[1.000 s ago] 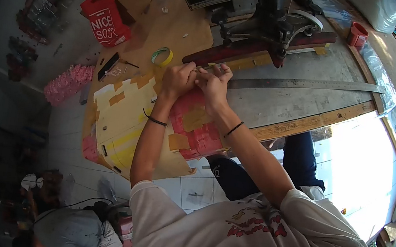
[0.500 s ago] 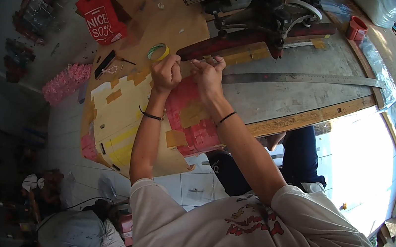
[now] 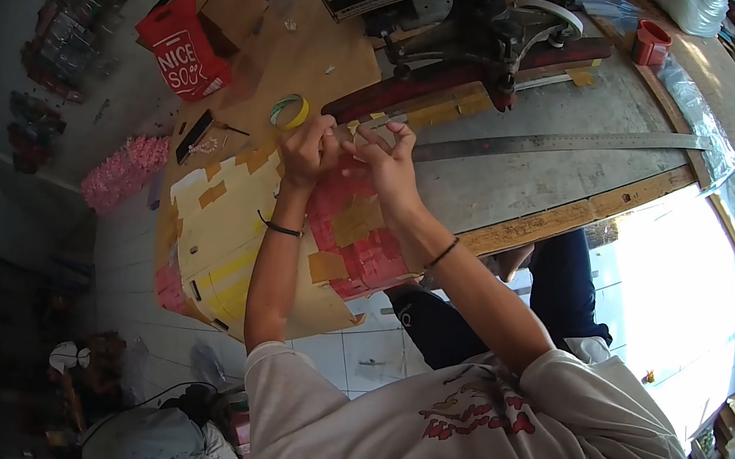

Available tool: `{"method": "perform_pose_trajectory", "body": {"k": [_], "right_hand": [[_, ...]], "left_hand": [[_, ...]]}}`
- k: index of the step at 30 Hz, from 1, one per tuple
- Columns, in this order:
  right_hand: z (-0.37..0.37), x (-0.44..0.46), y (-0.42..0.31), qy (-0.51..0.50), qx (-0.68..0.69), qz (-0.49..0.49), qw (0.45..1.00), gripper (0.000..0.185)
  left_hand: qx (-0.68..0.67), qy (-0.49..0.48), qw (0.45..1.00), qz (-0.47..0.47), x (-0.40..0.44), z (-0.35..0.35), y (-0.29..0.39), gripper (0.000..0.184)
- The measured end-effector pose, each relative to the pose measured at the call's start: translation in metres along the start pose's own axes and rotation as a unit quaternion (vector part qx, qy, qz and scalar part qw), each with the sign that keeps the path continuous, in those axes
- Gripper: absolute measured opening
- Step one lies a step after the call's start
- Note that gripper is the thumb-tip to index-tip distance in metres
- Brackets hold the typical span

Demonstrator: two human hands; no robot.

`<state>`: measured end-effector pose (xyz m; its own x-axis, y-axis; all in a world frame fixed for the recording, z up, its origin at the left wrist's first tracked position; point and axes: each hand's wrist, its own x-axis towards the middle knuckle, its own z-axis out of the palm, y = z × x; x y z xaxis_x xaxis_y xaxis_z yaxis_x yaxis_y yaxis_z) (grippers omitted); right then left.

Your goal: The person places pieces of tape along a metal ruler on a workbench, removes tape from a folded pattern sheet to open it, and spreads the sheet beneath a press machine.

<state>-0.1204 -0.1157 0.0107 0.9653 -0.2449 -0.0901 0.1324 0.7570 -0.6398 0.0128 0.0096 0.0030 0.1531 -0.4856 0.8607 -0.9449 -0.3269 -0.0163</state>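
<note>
Right hand (image 3: 385, 163) more open, left hand (image 3: 309, 153) near yellow tape (image 3: 301, 115).

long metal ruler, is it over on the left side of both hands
No, the long metal ruler stretches away to the right of the right hand.

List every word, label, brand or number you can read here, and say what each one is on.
"NICE", on the red bag.
"SO", starting the bag's second line; its remaining characters are unclear.
Red lettering on the white shirt: too blurred to read.
Markings on the long metal ruler: too small to read.
White mark on the dark legwear: too small to read.
</note>
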Motion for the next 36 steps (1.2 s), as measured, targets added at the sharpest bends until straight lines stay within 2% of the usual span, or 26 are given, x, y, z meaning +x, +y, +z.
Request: {"method": "perform_pose_trajectory", "body": {"k": [1,2,3,4,5,6,7,8,10,12,14,15,18,21,25,28,29,32,33,36], "right_hand": [[-0.012,-0.017,-0.013,-0.063,-0.023,0.021,0.998,0.051],[-0.029,-0.032,-0.029,-0.14,-0.158,-0.032,0.977,0.045],[-0.049,-0.047,-0.051,-0.217,-0.288,-0.081,0.929,0.039],[-0.066,-0.057,-0.088,-0.261,-0.472,-0.255,0.802,0.027],[-0.091,-0.061,-0.122,-0.261,-0.602,-0.325,0.681,0.021],[-0.111,-0.06,-0.156,-0.255,-0.663,-0.35,0.61,0.017],[-0.14,-0.058,-0.182,-0.201,-0.706,-0.353,0.581,0.013],[-0.172,-0.052,-0.212,-0.152,-0.748,-0.309,0.567,0.017],[-0.216,-0.043,-0.264,-0.097,-0.815,-0.293,0.491,0.029],[-0.244,-0.039,-0.304,-0.067,-0.846,-0.241,0.472,0.04],[-0.278,-0.024,-0.326,-0.09,-0.811,-0.138,0.561,0.049],[-0.28,-0.018,-0.328,-0.129,-0.827,-0.184,0.515,0.05],[-0.282,-0.009,-0.339,-0.146,-0.819,-0.136,0.538,0.052],[-0.289,-0.003,-0.339,-0.162,-0.806,-0.167,0.545,0.055],[-0.289,-0.002,-0.346,-0.201,-0.814,-0.169,0.518,0.057],[-0.287,-0.001,-0.349,-0.173,-0.802,-0.146,0.553,0.058],[-0.28,-0.003,-0.35,-0.161,-0.814,-0.126,0.543,0.054],[-0.3,0.005,-0.351,-0.202,-0.831,-0.185,0.483,0.049],[-0.298,0.005,-0.35,-0.197,-0.829,-0.188,0.488,0.046],[-0.297,0.017,-0.353,-0.169,-0.819,-0.193,0.513,0.038]], "left_hand": [[0.0,0.003,1.0,0.004,0.003,-0.001,0.004,0.008],[-0.001,0.006,1.0,0.004,0.004,-0.001,0.01,0.007],[-0.002,-0.004,1.0,0.015,0.004,-0.002,0.015,0.007],[-0.001,-0.011,1.0,0.026,0.008,-0.003,0.018,0.006],[0.003,-0.017,0.999,0.037,0.011,-0.003,0.019,0.005],[-0.005,-0.024,0.999,0.039,0.012,-0.002,0.021,0.004],[-0.011,-0.032,0.999,0.041,0.012,-0.001,0.022,0.004],[-0.018,-0.039,0.998,0.043,0.012,0.0,0.025,0.004],[-0.012,-0.053,0.997,0.054,0.012,0.002,0.031,0.003],[-0.017,-0.075,0.995,0.062,0.015,0.003,0.031,0.003],[-0.041,-0.107,0.991,0.062,0.009,0.006,0.032,0.004],[-0.038,-0.108,0.99,0.082,0.009,0.009,0.031,0.007],[-0.034,-0.135,0.984,0.113,0.003,0.018,0.032,0.01],[-0.005,-0.169,0.98,0.105,-0.001,0.018,0.036,0.011],[0.02,-0.195,0.974,0.112,0.002,0.021,0.037,0.01],[0.034,-0.227,0.965,0.125,0.0,0.02,0.039,0.009],[0.035,-0.235,0.962,0.132,0.0,0.021,0.038,0.009],[0.049,-0.248,0.957,0.143,0.003,0.024,0.039,0.008],[0.055,-0.253,0.955,0.145,0.006,0.024,0.043,0.008],[0.052,-0.214,0.973,0.073,0.017,0.028,0.062,0.007]]}}
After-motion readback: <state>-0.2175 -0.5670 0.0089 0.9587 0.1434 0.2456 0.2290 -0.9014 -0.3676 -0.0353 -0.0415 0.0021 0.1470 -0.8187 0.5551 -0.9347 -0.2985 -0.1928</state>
